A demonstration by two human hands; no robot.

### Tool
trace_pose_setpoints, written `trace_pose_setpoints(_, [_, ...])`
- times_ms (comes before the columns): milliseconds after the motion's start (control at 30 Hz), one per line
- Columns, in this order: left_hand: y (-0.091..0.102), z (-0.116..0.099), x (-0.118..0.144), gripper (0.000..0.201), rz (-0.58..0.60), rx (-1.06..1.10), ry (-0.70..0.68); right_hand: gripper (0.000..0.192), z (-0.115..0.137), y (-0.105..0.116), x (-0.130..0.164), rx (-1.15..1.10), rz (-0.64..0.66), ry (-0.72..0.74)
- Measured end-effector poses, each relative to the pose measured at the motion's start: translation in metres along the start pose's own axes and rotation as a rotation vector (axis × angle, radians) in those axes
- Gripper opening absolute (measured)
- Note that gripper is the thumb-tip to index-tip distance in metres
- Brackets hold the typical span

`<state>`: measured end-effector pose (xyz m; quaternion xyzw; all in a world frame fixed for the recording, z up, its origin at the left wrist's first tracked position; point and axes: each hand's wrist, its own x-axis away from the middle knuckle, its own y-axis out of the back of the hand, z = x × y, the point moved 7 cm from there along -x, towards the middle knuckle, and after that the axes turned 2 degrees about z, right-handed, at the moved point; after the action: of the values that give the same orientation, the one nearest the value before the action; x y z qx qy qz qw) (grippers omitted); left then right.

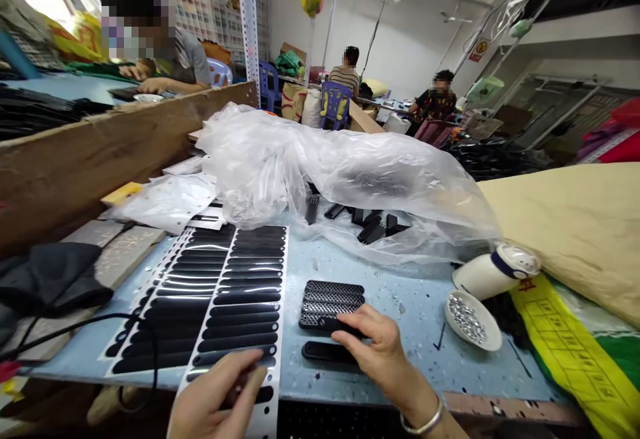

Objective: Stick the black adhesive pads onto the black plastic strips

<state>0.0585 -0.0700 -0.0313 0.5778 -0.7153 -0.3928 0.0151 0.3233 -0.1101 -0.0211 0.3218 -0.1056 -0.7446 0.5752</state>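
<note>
My right hand (383, 349) pinches the end of a black strip (330, 324) with rounded ends, at the near edge of a group of black strips with a textured, perforated-looking face (333, 292). Another smooth black strip (325, 352) lies just nearer on the blue table, partly behind my right hand. My left hand (220, 396) has its thumb and fingers brought together over the lower part of a white backing sheet (283, 279) carrying rows of glossy black strips. Whatever sits between my left fingertips, if anything, is hidden.
A white bowl of small silver metal pieces (473, 322) stands right, beside a white bottle (493, 271). Behind, clear plastic bagging (350, 159) covers several black parts (373, 229). A dark cable (100, 319) and dark cloth (55, 279) lie left. People sit further back.
</note>
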Motion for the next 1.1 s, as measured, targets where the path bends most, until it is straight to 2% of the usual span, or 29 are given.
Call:
trace_pose_setpoints(67, [-0.027, -0.015, -0.028, 0.018, 0.029, -0.022, -0.124, 0.014, -0.007, 0.005, 0.005, 0.025, -0.005, -0.010])
trace_pose_setpoints(167, [-0.063, -0.016, -0.058, 0.042, 0.137, -0.102, -0.274, 0.014, -0.023, 0.020, 0.012, 0.030, -0.018, -0.078])
trace_pose_setpoints(233, [-0.084, -0.011, -0.068, 0.054, 0.258, -0.140, -0.345, 0.013, -0.034, 0.026, 0.014, 0.020, -0.017, -0.130])
trace_pose_setpoints(300, [-0.099, -0.007, -0.071, 0.055, 0.348, -0.155, -0.394, 0.013, -0.043, 0.026, 0.013, 0.005, 0.007, -0.162])
trace_pose_setpoints(433, [-0.113, -0.001, -0.077, 0.047, 0.332, -0.172, -0.429, 0.013, -0.058, 0.021, 0.004, 0.020, 0.015, -0.172])
trace_pose_setpoints(567, [-0.108, -0.003, -0.088, 0.047, 0.306, -0.164, -0.381, 0.014, -0.058, 0.028, -0.005, 0.035, -0.034, -0.122])
trace_pose_setpoints(633, [-0.096, -0.012, -0.095, 0.045, 0.253, -0.109, -0.301, 0.015, -0.049, 0.032, -0.008, 0.039, -0.046, -0.074])
trace_pose_setpoints(700, [-0.086, -0.022, -0.100, 0.036, 0.231, 0.001, -0.141, 0.015, -0.035, 0.031, -0.011, 0.033, -0.031, -0.016])
trace_pose_setpoints(733, [-0.087, -0.027, -0.101, 0.028, 0.272, 0.080, -0.045, 0.015, -0.028, 0.029, -0.013, 0.027, -0.013, 0.013])
trace_pose_setpoints(800, [-0.101, -0.032, -0.097, 0.020, 0.451, 0.275, 0.191, 0.016, -0.013, 0.021, -0.016, 0.019, 0.020, 0.072])
trace_pose_setpoints(867, [-0.118, -0.032, -0.088, 0.027, 0.629, 0.496, 0.440, 0.018, -0.003, 0.015, -0.019, 0.018, 0.045, 0.123])
trace_pose_setpoints(933, [-0.128, -0.027, -0.081, 0.034, 0.688, 0.663, 0.628, 0.020, 0.001, 0.013, -0.019, 0.018, 0.053, 0.143])
trace_pose_setpoints(1000, [-0.129, -0.017, -0.079, 0.038, 0.658, 0.734, 0.721, 0.019, -0.001, 0.015, -0.018, 0.016, 0.050, 0.125])
trace_pose_setpoints(1100, [-0.125, -0.007, -0.077, 0.042, 0.641, 0.749, 0.764, 0.017, -0.006, 0.020, -0.014, -0.012, 0.049, 0.091])
